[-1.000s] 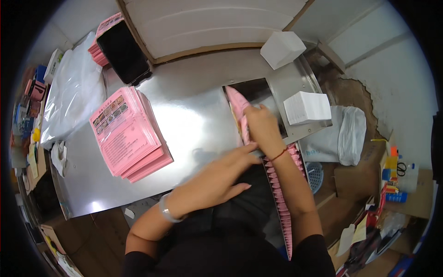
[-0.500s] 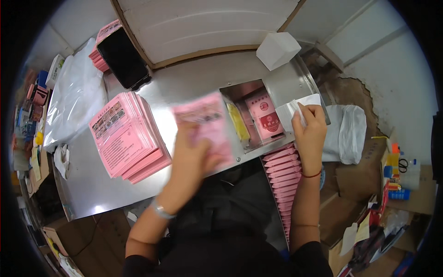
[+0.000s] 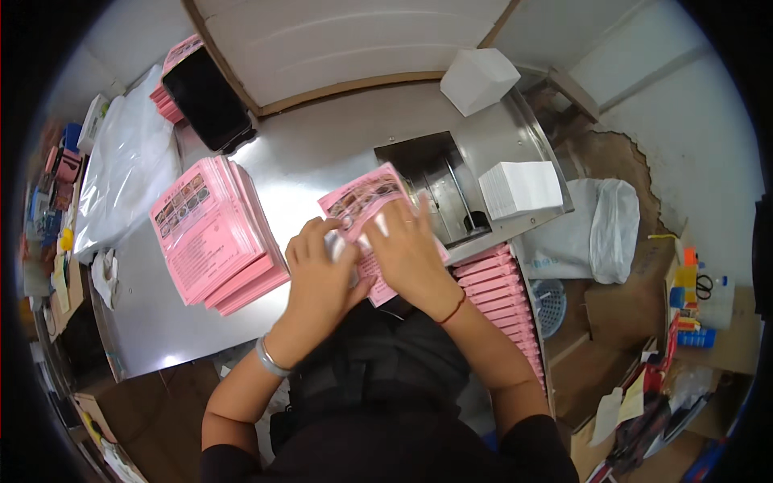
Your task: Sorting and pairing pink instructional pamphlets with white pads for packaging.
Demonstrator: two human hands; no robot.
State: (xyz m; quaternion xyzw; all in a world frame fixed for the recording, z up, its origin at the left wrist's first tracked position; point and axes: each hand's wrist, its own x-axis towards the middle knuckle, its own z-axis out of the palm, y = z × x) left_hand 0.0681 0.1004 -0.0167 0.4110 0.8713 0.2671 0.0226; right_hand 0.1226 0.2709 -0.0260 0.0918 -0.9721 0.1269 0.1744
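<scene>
A pink printed paper packet [image 3: 362, 197] lies tilted between my hands, over the front edge of the metal counter. My left hand [image 3: 318, 270] has its fingers curled at the packet's left side, gripping it. My right hand [image 3: 412, 262] reaches across the packet's right part, its fingers bent down onto it and partly blurred. White paper shows by the fingers of both hands, most of it covered. Right of them, a stack of white napkins [image 3: 522, 189] rests beside a dark rectangular recess [image 3: 431, 181] with a metal rod inside.
A thick pile of pink packets [image 3: 213, 233] lies on the counter [image 3: 153, 338] at left. Behind it stand a black-screened device [image 3: 207, 98] and a clear plastic bag [image 3: 133, 165]. A white block [image 3: 479, 80] sits at the back. Pink packets [image 3: 499, 298] stand in a row below the recess.
My right hand has moved left from the napkin stack to the pink packet. My left hand has steadied with the packet. The pink packet and yellow item no longer show in the recess.
</scene>
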